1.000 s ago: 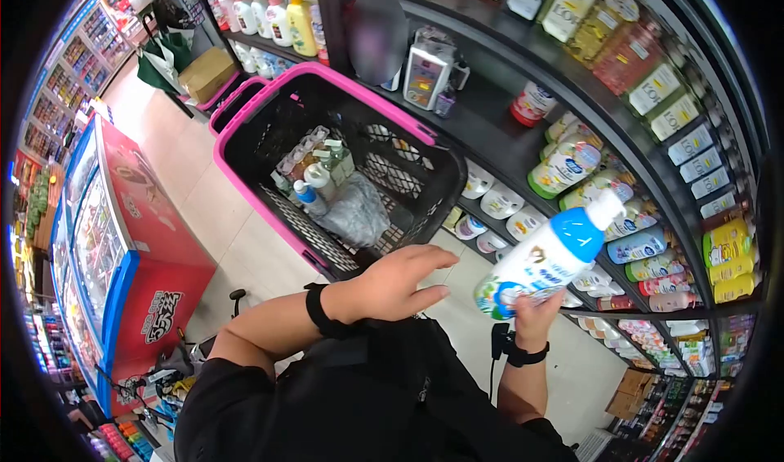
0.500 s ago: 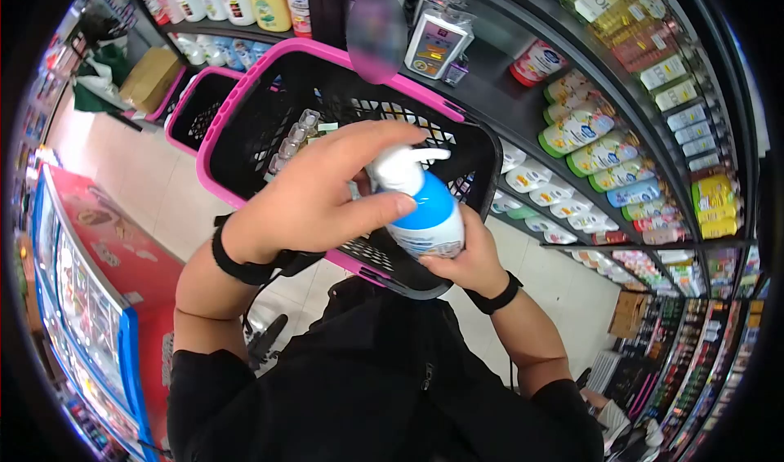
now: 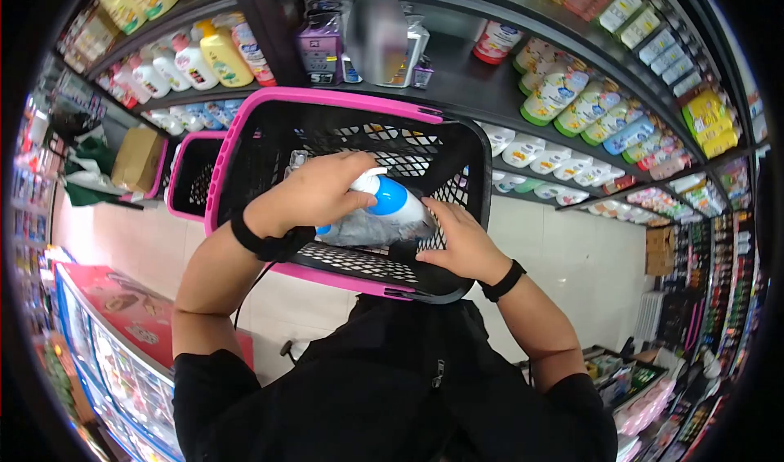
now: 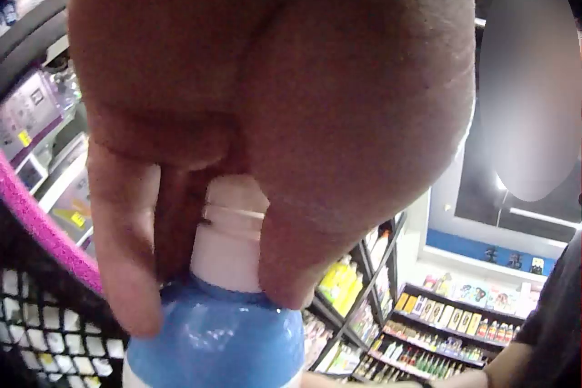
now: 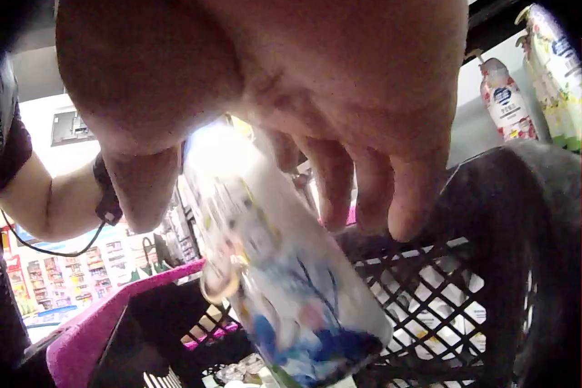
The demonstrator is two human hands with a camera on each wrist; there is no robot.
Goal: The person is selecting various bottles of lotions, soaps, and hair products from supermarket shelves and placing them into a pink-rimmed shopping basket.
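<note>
Head view: L hand (image 3: 310, 193) pinches pump btl (image 3: 400, 202) neck, base twd basket (image 3: 351, 99) R edge. R hand (image 3: 467, 246) spread alongside. Label (image 5: 282, 261) illegible.

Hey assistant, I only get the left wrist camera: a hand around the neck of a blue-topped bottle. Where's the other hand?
Observer: The right hand is open by the bottle's lower end; I can't tell whether it touches.
Operator: Is that lower end plain?
Observer: No, the right wrist view shows a blue print there.
Operator: Anything lying in the basket?
Observer: Yes, the head view shows a crumpled greyish bag inside the basket.
</note>
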